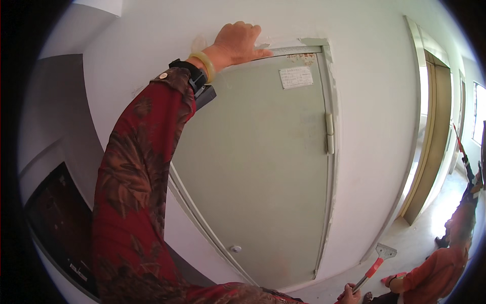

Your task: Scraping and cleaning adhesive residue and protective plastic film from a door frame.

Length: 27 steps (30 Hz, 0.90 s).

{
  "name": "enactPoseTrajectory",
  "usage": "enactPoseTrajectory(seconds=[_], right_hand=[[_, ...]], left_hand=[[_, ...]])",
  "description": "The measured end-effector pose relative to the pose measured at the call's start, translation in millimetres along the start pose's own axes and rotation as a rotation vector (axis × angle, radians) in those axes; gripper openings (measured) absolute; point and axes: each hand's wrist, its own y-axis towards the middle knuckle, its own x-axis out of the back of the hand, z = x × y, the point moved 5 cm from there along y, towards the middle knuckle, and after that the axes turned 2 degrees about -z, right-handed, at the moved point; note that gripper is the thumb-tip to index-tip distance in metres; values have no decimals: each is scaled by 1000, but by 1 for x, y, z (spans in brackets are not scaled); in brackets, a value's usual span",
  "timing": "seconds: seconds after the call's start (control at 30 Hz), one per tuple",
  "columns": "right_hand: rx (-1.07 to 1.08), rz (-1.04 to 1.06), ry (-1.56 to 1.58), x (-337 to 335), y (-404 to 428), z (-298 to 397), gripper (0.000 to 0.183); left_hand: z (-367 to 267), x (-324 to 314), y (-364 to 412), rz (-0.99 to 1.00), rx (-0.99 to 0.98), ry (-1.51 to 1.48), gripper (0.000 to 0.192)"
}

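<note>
My left hand [239,43] is raised against the wall at the top edge of a pale green metal door [258,152], its thumb extended along the frame and its other fingers bent. Whether it holds anything is hidden. Peeling paint shows on the door frame [329,76] and beside the hand. At the bottom right, my right hand [349,294] is closed around the shaft of a long-handled scraper [374,268], which has a red grip section and a flat metal head pointing up.
A printed notice [296,77] and a hinge [329,133] are on the door. An elevator doorway [429,140] stands to the right. At far right, a person in an orange-red top [436,269] is close by, with a raised red-tipped pole [458,140] above. A dark door [60,228] is at left.
</note>
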Motion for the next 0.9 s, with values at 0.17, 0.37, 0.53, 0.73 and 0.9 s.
enactPoseTrajectory(seconds=[0.17, 0.37, 0.53, 0.73, 0.9], right_hand=[[-1, 6, 73, -4, -4, 3, 18], [0, 8, 9, -3, -4, 4, 19], [-13, 4, 28, -2, -11, 2, 18], [-7, -42, 22, 10, -15, 7, 20], [-27, 11, 30, 11, -16, 18, 23]], left_hand=[[3, -10, -10, 180, -44, 145, 28], [-4, -15, -13, 46, -259, 260, 10], [-8, -24, -10, 104, -357, 442, 4], [48, 5, -9, -51, -261, 409, 8], [76, 21, -40, 111, 43, 251, 13]])
